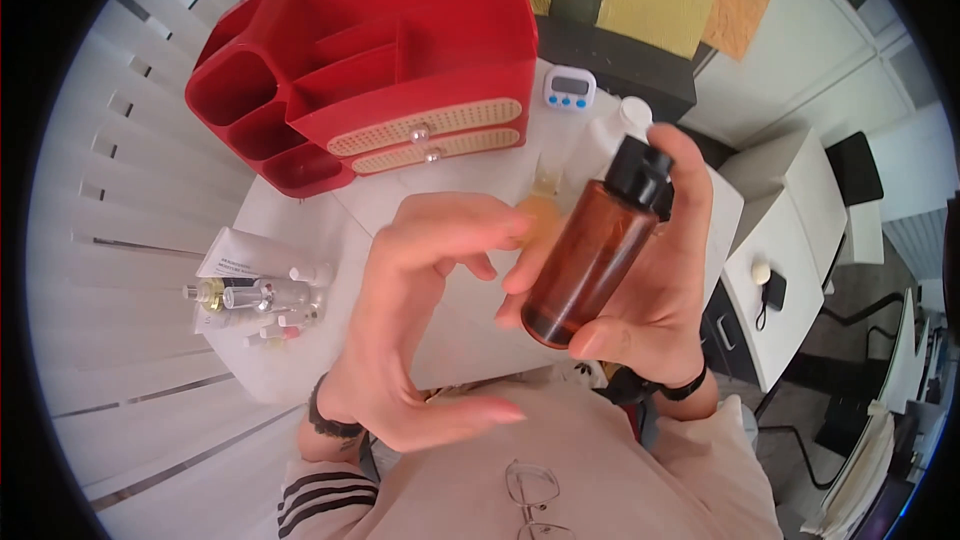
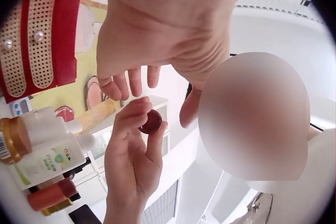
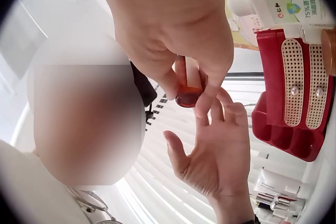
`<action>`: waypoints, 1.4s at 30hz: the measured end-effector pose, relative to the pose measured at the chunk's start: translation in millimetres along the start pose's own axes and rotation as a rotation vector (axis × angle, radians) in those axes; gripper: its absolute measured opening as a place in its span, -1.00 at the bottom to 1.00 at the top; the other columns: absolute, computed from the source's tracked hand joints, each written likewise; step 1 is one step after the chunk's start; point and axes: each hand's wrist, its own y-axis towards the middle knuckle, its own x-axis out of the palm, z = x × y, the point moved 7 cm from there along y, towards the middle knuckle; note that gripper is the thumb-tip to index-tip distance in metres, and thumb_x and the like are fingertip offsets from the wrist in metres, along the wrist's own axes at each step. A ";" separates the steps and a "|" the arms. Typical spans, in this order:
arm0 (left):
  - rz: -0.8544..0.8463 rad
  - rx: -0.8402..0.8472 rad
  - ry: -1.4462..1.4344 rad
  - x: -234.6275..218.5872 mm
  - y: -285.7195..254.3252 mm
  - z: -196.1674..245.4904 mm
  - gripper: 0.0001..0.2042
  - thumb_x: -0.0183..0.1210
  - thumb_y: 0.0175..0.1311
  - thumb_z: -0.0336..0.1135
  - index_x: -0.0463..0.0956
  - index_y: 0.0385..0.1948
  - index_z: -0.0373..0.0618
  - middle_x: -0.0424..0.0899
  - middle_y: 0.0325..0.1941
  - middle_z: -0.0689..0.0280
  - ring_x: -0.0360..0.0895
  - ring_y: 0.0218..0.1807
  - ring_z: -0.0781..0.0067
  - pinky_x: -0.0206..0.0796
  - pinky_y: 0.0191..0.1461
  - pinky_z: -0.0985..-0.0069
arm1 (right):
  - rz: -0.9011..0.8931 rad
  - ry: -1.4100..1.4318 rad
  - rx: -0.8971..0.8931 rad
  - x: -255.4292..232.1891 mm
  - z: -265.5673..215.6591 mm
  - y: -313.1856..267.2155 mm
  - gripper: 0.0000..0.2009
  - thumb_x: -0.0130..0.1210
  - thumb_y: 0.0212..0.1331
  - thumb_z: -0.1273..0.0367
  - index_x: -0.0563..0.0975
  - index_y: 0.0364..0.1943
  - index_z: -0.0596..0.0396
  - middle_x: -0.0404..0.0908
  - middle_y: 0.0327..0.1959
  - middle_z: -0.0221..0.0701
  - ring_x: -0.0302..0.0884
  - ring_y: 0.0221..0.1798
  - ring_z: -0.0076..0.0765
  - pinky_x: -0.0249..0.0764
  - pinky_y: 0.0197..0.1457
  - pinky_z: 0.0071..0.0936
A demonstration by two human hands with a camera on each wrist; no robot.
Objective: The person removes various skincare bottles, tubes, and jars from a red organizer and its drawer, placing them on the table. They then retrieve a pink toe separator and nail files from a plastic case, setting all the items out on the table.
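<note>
An amber bottle with a black cap (image 1: 590, 265) is tilted in my right hand (image 1: 665, 305), whose fingers and thumb grip it from cap to base. The bottle's round base (image 3: 188, 99) shows between those fingers in the right wrist view. My left hand (image 1: 400, 320) is held beside the bottle, its fingers loosely curved and thumb spread, with nothing in it. From the left wrist, the left hand (image 2: 168, 40) hangs over the right hand (image 2: 131, 169). Both hands are raised above the white table (image 1: 440, 340), close in front of the body.
A red organizer (image 1: 470, 0) with compartments and two woven-front drawers stands at the table's back left. Tubes and small bottles (image 1: 265, 295) cluster at the left edge. Behind the right hand are a white bottle (image 1: 605, 135) and a small white timer (image 1: 570, 88). White blinds (image 1: 120, 270) border the left side.
</note>
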 end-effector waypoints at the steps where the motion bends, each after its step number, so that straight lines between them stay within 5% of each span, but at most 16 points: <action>1: -0.011 -0.011 -0.006 2.2 -0.1 2.5 -0.12 0.61 -0.13 -0.31 0.28 0.32 -0.15 0.45 0.29 0.11 0.46 0.20 0.18 0.28 0.14 0.35 | 0.088 0.105 0.067 1.1 1.9 1.8 0.21 0.43 0.04 0.58 -0.29 0.58 -0.38 0.60 -0.04 0.20 0.74 -0.08 0.20 0.74 -0.11 0.04; 3: -0.011 0.062 0.273 7.3 0.3 10.6 0.12 0.68 -0.37 -0.22 0.19 0.42 -0.10 0.40 0.32 0.03 0.46 0.23 0.13 0.36 0.14 0.25 | 0.034 0.182 0.078 6.2 3.6 1.1 0.22 0.43 0.00 0.62 -0.27 0.59 -0.36 0.59 -0.05 0.25 0.75 -0.13 0.22 0.76 -0.11 0.08; 5: 0.002 0.086 0.259 8.7 6.6 14.6 0.12 0.68 -0.38 -0.25 0.20 0.42 -0.12 0.41 0.30 0.04 0.46 0.24 0.12 0.39 0.15 0.23 | 0.043 0.263 0.103 10.6 4.2 -2.1 0.24 0.45 -0.04 0.64 -0.24 0.59 -0.33 0.58 0.00 0.25 0.75 -0.12 0.25 0.77 -0.14 0.07; 8: -0.071 0.041 0.333 16.7 11.4 15.4 0.07 0.66 -0.34 -0.28 0.24 0.40 -0.12 0.40 0.28 0.02 0.49 0.22 0.13 0.39 0.18 0.27 | 0.049 0.245 0.113 12.8 2.1 -8.1 0.27 0.48 -0.09 0.64 -0.24 0.59 -0.31 0.56 0.08 0.22 0.74 -0.10 0.28 0.78 -0.16 0.09; 10: 0.119 0.162 0.244 18.3 10.5 17.9 -0.16 0.67 -0.27 -0.34 0.48 0.21 -0.30 0.56 0.18 0.01 0.56 0.13 0.17 0.39 0.07 0.40 | 0.006 0.248 0.110 12.7 1.8 -9.7 0.28 0.49 -0.11 0.64 -0.24 0.59 -0.31 0.55 0.12 0.19 0.74 -0.09 0.29 0.78 -0.16 0.10; 14: 0.183 0.168 0.318 23.3 10.9 23.9 -0.26 0.65 -0.25 -0.36 0.55 0.12 -0.34 0.59 0.12 -0.04 0.61 0.04 0.17 0.41 0.03 0.45 | -0.207 0.118 0.112 16.6 -2.3 -9.0 0.33 0.51 -0.14 0.65 -0.29 0.59 -0.31 0.56 0.13 0.17 0.74 -0.09 0.29 0.79 -0.16 0.10; 17: 0.169 0.263 0.295 19.5 13.0 22.9 -0.28 0.63 -0.26 -0.34 0.58 0.09 -0.34 0.61 0.11 -0.06 0.63 0.00 0.17 0.43 -0.02 0.47 | 0.058 0.371 0.089 17.9 3.8 -15.8 0.36 0.50 -0.14 0.66 -0.34 0.60 -0.35 0.59 0.07 0.20 0.74 -0.10 0.30 0.78 -0.16 0.10; 19: 0.021 0.351 0.524 25.7 13.1 25.7 -0.26 0.44 0.16 -0.11 0.31 0.29 -0.34 0.50 0.05 -0.13 0.62 -0.12 0.25 0.49 -0.22 0.50 | 0.021 0.378 0.103 17.9 3.2 -14.8 0.37 0.49 -0.14 0.67 -0.36 0.60 -0.37 0.60 0.04 0.22 0.74 -0.09 0.32 0.77 -0.16 0.10; 27: 0.029 0.302 0.519 30.6 11.5 28.3 -0.27 0.43 0.19 -0.07 0.32 0.30 -0.30 0.45 0.12 -0.11 0.64 -0.07 0.22 0.54 -0.17 0.46 | 0.070 0.419 0.142 17.1 0.5 -19.4 0.42 0.45 -0.19 0.73 -0.41 0.60 -0.42 0.60 -0.02 0.31 0.73 -0.09 0.36 0.76 -0.15 0.13; 29: 0.019 0.295 0.521 34.8 11.3 29.7 -0.26 0.43 0.19 -0.06 0.32 0.31 -0.29 0.44 0.14 -0.11 0.63 -0.07 0.22 0.54 -0.16 0.46 | -0.054 0.346 0.176 19.5 -1.0 -19.7 0.40 0.44 -0.18 0.74 -0.39 0.60 -0.41 0.59 0.04 0.28 0.73 -0.09 0.37 0.76 -0.15 0.14; 31: 0.211 0.224 0.289 29.7 12.4 28.8 -0.32 0.65 -0.25 -0.33 0.62 0.06 -0.23 0.58 0.08 0.02 0.62 -0.13 0.33 0.41 -0.20 0.58 | -0.003 0.398 0.155 21.3 0.5 -22.0 0.39 0.43 -0.17 0.75 -0.38 0.60 -0.40 0.58 0.07 0.26 0.73 -0.08 0.37 0.76 -0.14 0.14; 35: 0.226 0.263 0.323 27.9 10.9 28.2 -0.33 0.65 -0.24 -0.33 0.62 0.06 -0.22 0.58 0.09 0.03 0.62 -0.14 0.34 0.41 -0.21 0.58 | 0.010 0.463 0.097 20.6 1.1 -23.5 0.37 0.40 -0.15 0.76 -0.37 0.61 -0.40 0.54 0.14 0.22 0.72 -0.05 0.37 0.76 -0.10 0.16; 37: 0.024 0.362 0.560 34.6 10.2 31.9 -0.28 0.37 0.27 0.01 0.31 0.29 -0.33 0.49 0.03 -0.16 0.58 -0.11 0.26 0.47 -0.25 0.51 | -0.035 0.412 0.128 20.3 -2.9 -22.7 0.37 0.40 -0.14 0.76 -0.38 0.61 -0.39 0.52 0.17 0.22 0.71 -0.04 0.38 0.76 -0.09 0.17; 42: 0.003 0.365 0.584 33.9 7.6 33.5 -0.30 0.33 0.31 0.01 0.30 0.28 -0.33 0.49 0.03 -0.20 0.58 -0.11 0.24 0.47 -0.28 0.54 | -0.066 0.387 0.119 22.4 -2.4 -23.8 0.35 0.38 -0.12 0.77 -0.39 0.61 -0.33 0.45 0.25 0.23 0.70 -0.01 0.38 0.76 -0.08 0.17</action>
